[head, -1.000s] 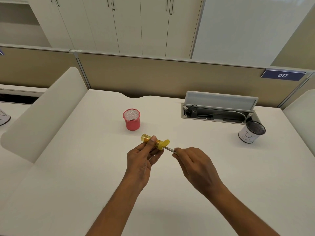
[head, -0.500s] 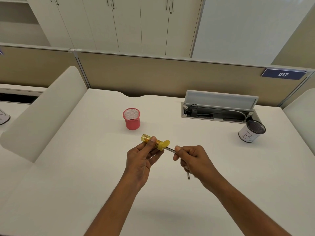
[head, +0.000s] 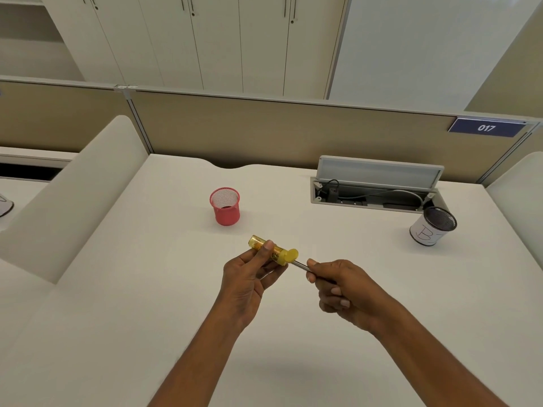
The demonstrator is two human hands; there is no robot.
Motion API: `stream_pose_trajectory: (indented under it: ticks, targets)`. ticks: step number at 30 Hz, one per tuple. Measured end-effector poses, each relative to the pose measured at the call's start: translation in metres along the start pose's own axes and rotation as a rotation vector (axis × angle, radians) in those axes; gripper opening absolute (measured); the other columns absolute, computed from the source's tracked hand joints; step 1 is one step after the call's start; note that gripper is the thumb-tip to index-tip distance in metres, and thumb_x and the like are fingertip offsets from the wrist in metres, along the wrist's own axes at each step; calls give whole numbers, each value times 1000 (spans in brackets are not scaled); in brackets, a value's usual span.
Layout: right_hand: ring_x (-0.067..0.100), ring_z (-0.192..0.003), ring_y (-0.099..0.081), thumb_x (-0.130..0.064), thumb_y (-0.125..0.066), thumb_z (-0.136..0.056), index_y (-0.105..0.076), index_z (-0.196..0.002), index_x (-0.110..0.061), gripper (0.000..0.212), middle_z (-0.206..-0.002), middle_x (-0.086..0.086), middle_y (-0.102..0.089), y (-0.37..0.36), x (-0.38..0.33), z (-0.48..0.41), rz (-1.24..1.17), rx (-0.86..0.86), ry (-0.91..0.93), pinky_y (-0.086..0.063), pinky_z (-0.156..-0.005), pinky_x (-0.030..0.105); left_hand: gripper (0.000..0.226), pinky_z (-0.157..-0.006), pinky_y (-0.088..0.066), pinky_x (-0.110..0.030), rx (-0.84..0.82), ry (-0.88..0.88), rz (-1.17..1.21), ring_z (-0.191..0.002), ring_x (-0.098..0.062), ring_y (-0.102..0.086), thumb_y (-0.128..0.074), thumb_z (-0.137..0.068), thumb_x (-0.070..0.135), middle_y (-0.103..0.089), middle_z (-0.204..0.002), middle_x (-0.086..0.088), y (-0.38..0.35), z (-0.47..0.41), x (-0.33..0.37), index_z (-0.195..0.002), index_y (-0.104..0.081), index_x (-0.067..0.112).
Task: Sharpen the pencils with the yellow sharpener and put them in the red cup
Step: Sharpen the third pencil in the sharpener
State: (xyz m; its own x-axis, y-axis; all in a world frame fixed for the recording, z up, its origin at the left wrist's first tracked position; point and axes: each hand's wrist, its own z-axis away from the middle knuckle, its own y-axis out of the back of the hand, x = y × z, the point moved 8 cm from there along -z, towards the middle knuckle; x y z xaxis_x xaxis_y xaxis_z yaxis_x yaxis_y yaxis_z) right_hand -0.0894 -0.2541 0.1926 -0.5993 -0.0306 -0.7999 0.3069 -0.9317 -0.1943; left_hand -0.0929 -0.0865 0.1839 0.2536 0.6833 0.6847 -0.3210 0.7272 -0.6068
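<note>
A translucent yellow sharpener (head: 271, 252), a red mesh cup (head: 225, 206), a white-wrapped black mesh cup (head: 432, 226), a white desk (head: 117, 289)

I see the left hand (head: 246, 277) gripping the yellow sharpener (head: 274, 252) over the counter (head: 147, 289), nearer to me than the red cup (head: 224, 207) and a little to its right. The right hand (head: 338, 286) pinches a pencil (head: 301, 264), its tip inside the sharpener's capped end. The red cup stands upright. A white-wrapped mesh cup (head: 432, 227) stands well off to its right.
</note>
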Motion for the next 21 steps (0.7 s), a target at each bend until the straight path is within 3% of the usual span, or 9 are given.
stream_pose_trajectory:
  ticks: [6,10,16,21]
  targets:
    - [7,-29,-18,-28,-57,-100,-58,-69,-9,37,-43,-6,-23,-6,15,1,-271,-48,-155,-16,-44,24,30,-78,-64,-36,-2,8,33,-90,-31,-78,-73,-79,16,-77,-97,-21,-1,-1,4,-101,-73,-4]
    - [10,-33,-20,-29,-54,-102,-59,-75,-8,34,-46,-3,-25,-2,14,0,-184,-49,-113,-17,-53,29,34,-82,-64,-38,40,3,51,-93,-31,-78,-72,-82,17,-77,-100,-21,6,-4,6,-107,-71,-7]
    - [17,-46,-25,-31,-52,-103,-66,-84,-5,35,-56,5,-34,15,8,-3,-42,-2,35,-25,-57,32,24,-85,-64,-39,115,-14,97,-94,-30,-77,-69,-93,13,-76,-106,-23,17,-8,9,-106,-72,-7]
    - [18,-52,-41,-31,-53,-104,-71,-91,-6,34,-64,6,-52,25,14,-8,16,48,102,-37,-61,32,19,-81,-64,-37,134,0,97,-93,-29,-77,-69,-94,12,-77,-106,-23,16,-8,7,-102,-73,-5]
